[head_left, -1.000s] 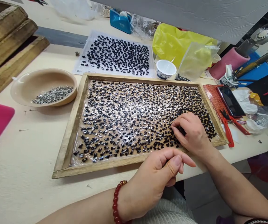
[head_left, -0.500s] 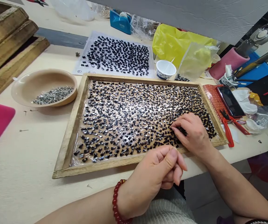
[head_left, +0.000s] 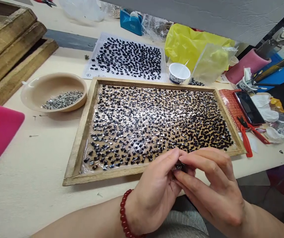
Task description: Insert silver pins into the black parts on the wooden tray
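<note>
My left hand (head_left: pixel 157 191), with a red bead bracelet on its wrist, is cupped in front of the tray's near edge. In its palm lie several small dark pieces (head_left: pixel 178 166) with thin metal pins. My right hand (head_left: pixel 213 185) meets it there, thumb and index finger closed at those pieces; exactly what is pinched is partly hidden. Just beyond both hands, a wooden-framed tray (head_left: pixel 82 132) carries a great many small black pieces (head_left: pixel 142 122) spread over clear plastic film.
A tan bowl (head_left: pixel 33 87) of metal pins stands left, near a pink container (head_left: pixel 2 132) and stacked wooden frames (head_left: pixel 10 36). Behind lies a sheet with black pieces (head_left: pixel 129 56), beside a small white cup (head_left: pixel 179 72). At right are a phone (head_left: pixel 249 107) and red-handled pliers (head_left: pixel 246 142).
My right hand has left the tray's near right area and come down to my left hand. The left hand has turned and opened somewhat, showing the pieces in its palm.
</note>
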`<state>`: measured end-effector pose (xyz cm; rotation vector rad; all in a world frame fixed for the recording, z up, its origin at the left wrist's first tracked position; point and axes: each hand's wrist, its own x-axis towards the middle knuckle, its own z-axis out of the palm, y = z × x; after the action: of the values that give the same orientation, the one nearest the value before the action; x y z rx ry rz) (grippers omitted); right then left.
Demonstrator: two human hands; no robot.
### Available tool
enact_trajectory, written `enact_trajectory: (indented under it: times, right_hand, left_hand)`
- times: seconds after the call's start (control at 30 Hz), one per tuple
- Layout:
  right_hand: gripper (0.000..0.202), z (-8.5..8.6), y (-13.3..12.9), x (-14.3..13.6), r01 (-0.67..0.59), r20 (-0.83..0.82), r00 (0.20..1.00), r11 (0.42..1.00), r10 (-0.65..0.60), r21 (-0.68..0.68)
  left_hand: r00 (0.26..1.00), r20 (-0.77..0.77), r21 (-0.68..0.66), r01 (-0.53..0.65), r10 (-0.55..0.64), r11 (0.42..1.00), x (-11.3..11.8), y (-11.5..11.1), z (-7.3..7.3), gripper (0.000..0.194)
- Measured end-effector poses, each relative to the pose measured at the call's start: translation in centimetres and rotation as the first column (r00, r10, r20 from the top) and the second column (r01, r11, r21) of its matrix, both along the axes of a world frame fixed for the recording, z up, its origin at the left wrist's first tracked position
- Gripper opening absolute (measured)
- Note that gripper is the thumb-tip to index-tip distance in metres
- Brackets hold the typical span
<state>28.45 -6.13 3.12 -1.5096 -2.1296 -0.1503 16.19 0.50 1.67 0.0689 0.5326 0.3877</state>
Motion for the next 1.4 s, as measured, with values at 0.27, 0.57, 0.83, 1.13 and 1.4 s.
enact_trajectory:
  times: [0.27, 0.57, 0.83, 1.13, 1.4]
  right_hand:
    - [0.009, 0.9, -0.1, 0.5, 0.044, -0.156, 0.986, 0.996, -0.055, -0.072]
    - [0.011, 1.0, -0.7, 1.8, 0.104, -0.192, 0.975, 0.993, -0.113, -0.054]
    - [0.016, 0.7, -1.4, 2.4, 0.025, -0.243, 0.97, 1.0, -0.026, -0.007]
    - [0.022, -0.3, -1.8, 3.3, -0.065, -0.551, 0.825, 0.945, -0.13, -0.321]
    - [0.009, 0.1, -1.5, 3.9, -0.182, -0.632, 0.76, 0.885, -0.149, -0.428]
  left_hand:
    - [0.994, 0.112, 0.038, 0.0, -0.004, 0.999, 0.1, -0.5, -0.3, 0.024]
    - [0.986, 0.032, 0.197, 0.153, -0.162, 0.969, 0.0, -0.4, -0.4, 0.015]
    - [0.976, 0.004, 0.242, 0.211, -0.218, 0.947, -0.2, -0.4, -0.5, 0.02]
    - [0.968, -0.087, 0.373, 0.252, -0.237, 0.893, 0.0, -0.5, -0.7, 0.03]
    - [0.975, -0.056, 0.379, 0.222, -0.217, 0.898, 0.0, -0.6, -0.9, 0.034]
